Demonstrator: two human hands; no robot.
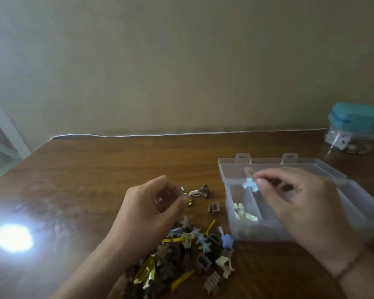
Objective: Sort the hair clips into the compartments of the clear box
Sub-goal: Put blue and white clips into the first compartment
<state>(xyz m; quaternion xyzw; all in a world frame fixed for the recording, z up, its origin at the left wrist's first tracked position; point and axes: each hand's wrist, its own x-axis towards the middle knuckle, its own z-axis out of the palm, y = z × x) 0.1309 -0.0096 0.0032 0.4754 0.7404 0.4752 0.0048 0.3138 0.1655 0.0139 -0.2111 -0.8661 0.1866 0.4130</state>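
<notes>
Right hand (298, 203) pinches a pale blue hair clip (250, 184) between thumb and forefinger, holding it over the far end of the clear box (354, 203), above the divider between two compartments. Held high and by the tips, likely so the clip can be dropped straight down into the chosen slot without touching the walls. Motion blur here; which compartment it is aimed at I cannot tell.

Left hand (156, 210) curls loosely, fingertips pinching a small silver clip (194, 194) at the top of the loose pile, probably readying the next piece.

Cream clips (243, 212) already lie in the box's leftmost compartment, so sorting looks to go by colour or shape. Box lid (268, 167) lies open flat behind, hinged away from the person, leaving the compartments free to reach.

Unsorted pile (181, 255) sits just left of the box on the wooden table (95, 169): brown, yellow, gold, blue star clips, close enough for short transfers. Most work remains.

Teal-lidded container (354, 124) stands well apart, far right. Bright glare (13, 237) on the tabletop at left.
</notes>
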